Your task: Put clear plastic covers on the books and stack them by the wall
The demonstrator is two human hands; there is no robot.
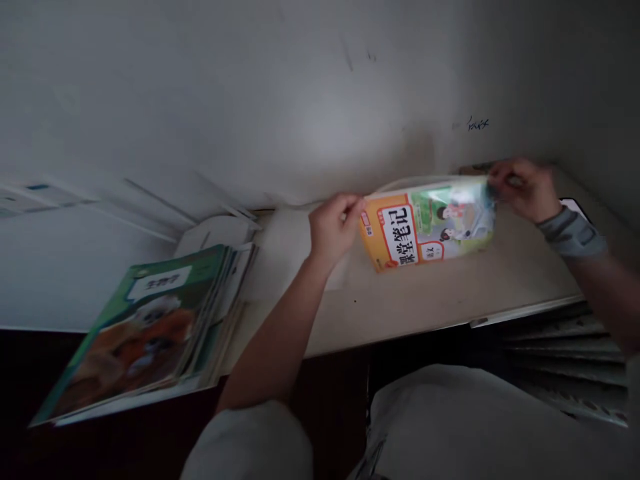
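Observation:
A yellow and green book (425, 227) with Chinese writing and cartoon children on its cover is held up sideways over the desk. It seems to be in a clear, shiny plastic cover. My left hand (336, 225) pinches its upper left corner between thumb and fingers. At the opposite upper corner my right hand (525, 187) grips the edge; the fingertips there are dark and a little blurred. A grey band (573, 230) is around my right wrist.
A stack of books (140, 320) with a green-topped cover lies at the desk's left end, overhanging its edge. White sheets (280, 247) lie behind my left arm. The pale desk (400, 310) meets a marked wall (325, 100). A phone-like object (574, 207) is partly hidden by my right wrist.

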